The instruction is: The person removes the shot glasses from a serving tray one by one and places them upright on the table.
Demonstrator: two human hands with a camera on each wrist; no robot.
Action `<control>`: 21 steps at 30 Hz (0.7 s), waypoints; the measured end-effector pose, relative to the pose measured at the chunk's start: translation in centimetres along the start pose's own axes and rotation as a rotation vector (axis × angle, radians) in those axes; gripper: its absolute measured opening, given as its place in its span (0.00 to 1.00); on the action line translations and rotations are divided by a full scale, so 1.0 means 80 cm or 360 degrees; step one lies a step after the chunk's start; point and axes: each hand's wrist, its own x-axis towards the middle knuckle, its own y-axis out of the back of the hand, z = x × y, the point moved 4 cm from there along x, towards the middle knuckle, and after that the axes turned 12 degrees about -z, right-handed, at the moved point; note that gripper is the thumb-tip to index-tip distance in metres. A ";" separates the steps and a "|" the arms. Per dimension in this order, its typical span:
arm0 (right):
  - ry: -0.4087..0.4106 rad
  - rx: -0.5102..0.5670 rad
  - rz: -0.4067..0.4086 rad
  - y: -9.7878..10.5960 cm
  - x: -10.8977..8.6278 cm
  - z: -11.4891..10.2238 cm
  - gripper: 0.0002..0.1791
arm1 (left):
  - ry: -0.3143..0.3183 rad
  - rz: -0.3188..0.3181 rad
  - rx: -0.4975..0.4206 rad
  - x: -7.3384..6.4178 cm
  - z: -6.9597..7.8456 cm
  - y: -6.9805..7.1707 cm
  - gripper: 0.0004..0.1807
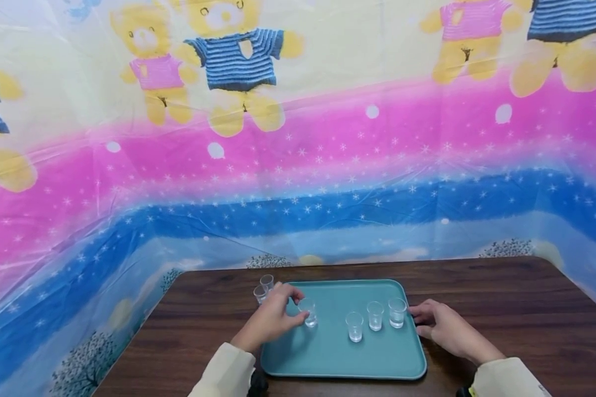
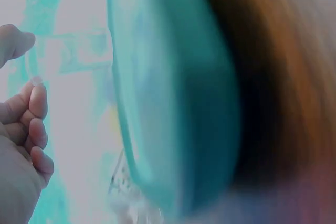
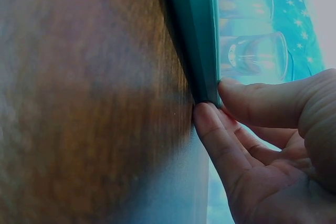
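Behind the teal tray [image 1: 328,358] hangs the bear-print backdrop [image 1: 298,138], all pink and blue, and beneath the tray spreads the brown table [image 1: 506,300]. At the tray's right rim, here's the right hand [image 1: 447,331], thumb above, fingers below, pinching that edge! Over the tray's left half it's the left hand [image 1: 275,314], thumb and fingertip clamped on 1 upright clear cup [image 1: 310,318]; whether its base touches the tray, I can't tell. Across the tray's right half, 3 more cups [image 1: 375,317] stand upright near each other, and just outside its left rim, 2 other cups [image 1: 266,282] stand on the table.
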 end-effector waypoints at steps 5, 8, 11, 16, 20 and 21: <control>-0.0002 -0.0008 -0.0013 0.001 0.000 -0.002 0.22 | 0.0085 0.0208 0.0064 -0.026 -0.022 0.034 0.15; 0.0000 -0.0015 -0.0020 0.002 -0.002 -0.001 0.22 | 0.0182 0.0313 0.0110 -0.043 -0.037 0.052 0.14; -0.0002 -0.0018 -0.0014 0.004 -0.003 0.000 0.22 | 0.0263 0.0381 0.0157 -0.055 -0.051 0.064 0.14; 0.0006 -0.0018 -0.0034 0.003 -0.003 0.002 0.22 | 0.0377 0.0396 0.0196 -0.065 -0.072 0.069 0.13; 0.0012 -0.0009 -0.0046 0.000 0.000 0.001 0.23 | 0.0465 0.0359 0.0196 -0.069 -0.084 0.064 0.13; 0.0017 -0.0011 -0.0047 -0.001 0.001 0.000 0.23 | 0.0484 0.0353 0.0194 -0.070 -0.087 0.063 0.14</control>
